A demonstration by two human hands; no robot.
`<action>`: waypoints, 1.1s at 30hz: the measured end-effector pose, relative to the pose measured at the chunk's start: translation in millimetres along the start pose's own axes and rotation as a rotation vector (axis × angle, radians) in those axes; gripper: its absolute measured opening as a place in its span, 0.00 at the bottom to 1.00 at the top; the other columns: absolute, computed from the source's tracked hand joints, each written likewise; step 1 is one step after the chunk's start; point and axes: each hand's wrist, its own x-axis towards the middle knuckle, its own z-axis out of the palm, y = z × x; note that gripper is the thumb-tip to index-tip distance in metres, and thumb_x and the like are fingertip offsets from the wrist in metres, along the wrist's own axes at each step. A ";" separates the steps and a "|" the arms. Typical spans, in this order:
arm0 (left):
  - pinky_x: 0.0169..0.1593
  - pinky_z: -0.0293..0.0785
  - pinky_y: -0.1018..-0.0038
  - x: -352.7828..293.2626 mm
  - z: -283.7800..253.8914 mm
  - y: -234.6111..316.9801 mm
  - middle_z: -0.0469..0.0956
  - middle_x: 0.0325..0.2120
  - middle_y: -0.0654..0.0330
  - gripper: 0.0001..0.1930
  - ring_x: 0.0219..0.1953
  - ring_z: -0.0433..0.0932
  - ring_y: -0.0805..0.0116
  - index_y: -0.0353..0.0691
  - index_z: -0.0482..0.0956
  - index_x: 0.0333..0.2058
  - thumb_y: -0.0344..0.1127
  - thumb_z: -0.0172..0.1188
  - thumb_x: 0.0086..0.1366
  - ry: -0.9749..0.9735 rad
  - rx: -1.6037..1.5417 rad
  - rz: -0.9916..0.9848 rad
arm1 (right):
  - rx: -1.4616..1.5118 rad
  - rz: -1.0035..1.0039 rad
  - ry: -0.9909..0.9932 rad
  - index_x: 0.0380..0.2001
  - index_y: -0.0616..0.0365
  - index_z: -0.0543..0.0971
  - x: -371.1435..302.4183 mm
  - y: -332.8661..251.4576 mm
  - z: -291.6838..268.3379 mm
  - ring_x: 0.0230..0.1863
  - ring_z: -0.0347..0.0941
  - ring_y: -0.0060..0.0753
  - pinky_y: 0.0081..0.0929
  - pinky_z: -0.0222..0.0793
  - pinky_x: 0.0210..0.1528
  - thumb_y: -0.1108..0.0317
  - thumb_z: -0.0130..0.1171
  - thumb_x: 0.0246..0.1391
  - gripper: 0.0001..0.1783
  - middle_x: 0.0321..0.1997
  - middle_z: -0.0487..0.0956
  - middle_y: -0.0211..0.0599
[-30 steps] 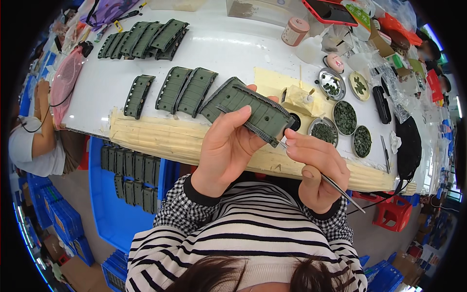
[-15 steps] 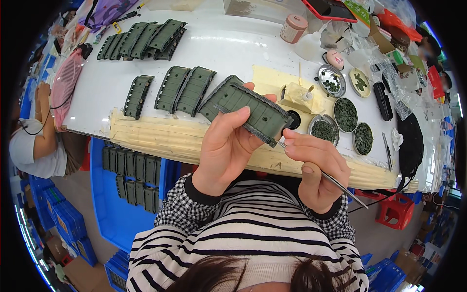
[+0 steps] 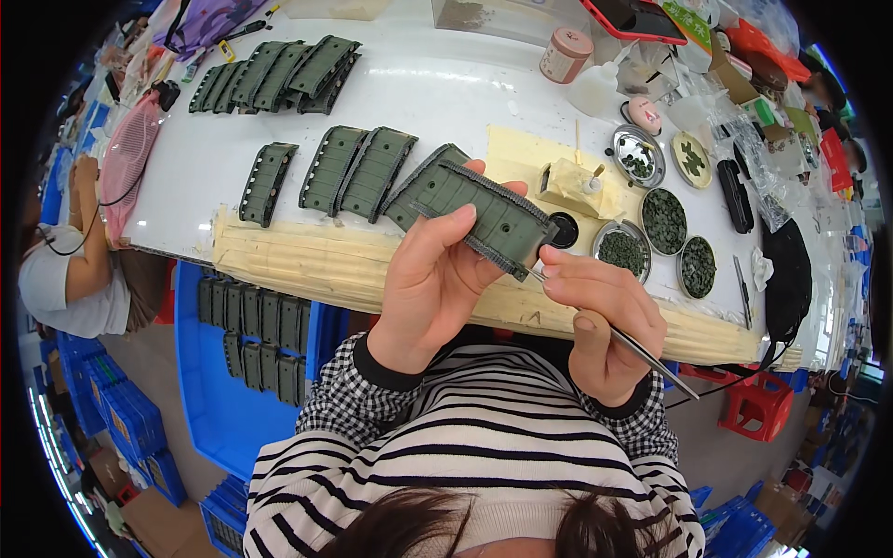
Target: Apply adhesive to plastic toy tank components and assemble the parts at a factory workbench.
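My left hand (image 3: 432, 279) grips a dark green curved plastic panel (image 3: 484, 212) above the table's front edge, thumb on its ribbed face. The panel has raised rims and small holes. My right hand (image 3: 609, 316) pinches slim steel tweezers (image 3: 642, 352); their tip touches or nearly touches the panel's lower right corner, where fingers partly hide it. Behind the held piece, another green panel (image 3: 416, 193) lies partly covered. Further left, similar panels (image 3: 330, 170) rest on the white table. To the right stand round dishes (image 3: 662, 221) of small dark green pieces.
A tape-wrapped block with a small bottle (image 3: 589, 186) sits on yellow paper. Padding (image 3: 372, 279) lines the table edge. A blue bin (image 3: 219, 400) with several panels is below left. Stacked panels (image 3: 270, 76) lie far left. Another person (image 3: 79, 279) sits at the left.
The view has shifted very slightly. Both hands keep the same hold, and the tweezers' tip stays at the panel's corner.
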 end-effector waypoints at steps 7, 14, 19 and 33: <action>0.60 0.71 0.60 -1.3 1.4 2.5 0.63 0.59 0.41 0.24 0.59 0.69 0.57 0.37 0.54 0.64 0.38 0.41 0.72 -0.011 0.052 -0.016 | 0.240 -0.010 0.192 0.38 0.69 0.78 -13.6 10.9 2.5 0.42 0.80 0.45 0.30 0.74 0.44 0.61 0.50 0.64 0.18 0.38 0.82 0.52; 0.54 0.78 0.73 3.8 -8.1 -4.8 0.67 0.53 0.50 0.34 0.55 0.72 0.60 0.37 0.59 0.62 0.56 0.52 0.66 -0.141 -0.532 -0.209 | 0.223 0.045 0.374 0.35 0.68 0.77 -17.1 8.1 -4.2 0.38 0.80 0.44 0.31 0.75 0.42 0.48 0.40 0.67 0.30 0.35 0.80 0.54; 0.47 0.81 0.82 9.6 8.9 -9.2 0.73 0.42 0.56 0.32 0.45 0.78 0.70 0.30 0.69 0.49 0.57 0.57 0.61 -0.059 -0.727 -0.390 | 0.233 0.017 0.343 0.36 0.68 0.77 -20.5 7.9 -1.1 0.39 0.80 0.45 0.31 0.74 0.44 0.49 0.43 0.66 0.28 0.35 0.80 0.54; 0.45 0.82 0.84 6.5 9.2 -16.1 0.72 0.42 0.54 0.34 0.42 0.79 0.72 0.26 0.69 0.47 0.56 0.60 0.60 0.009 -0.784 -0.453 | 0.192 -0.030 0.261 0.38 0.66 0.78 -21.7 6.6 -1.4 0.41 0.80 0.44 0.29 0.73 0.44 0.57 0.49 0.64 0.20 0.37 0.81 0.51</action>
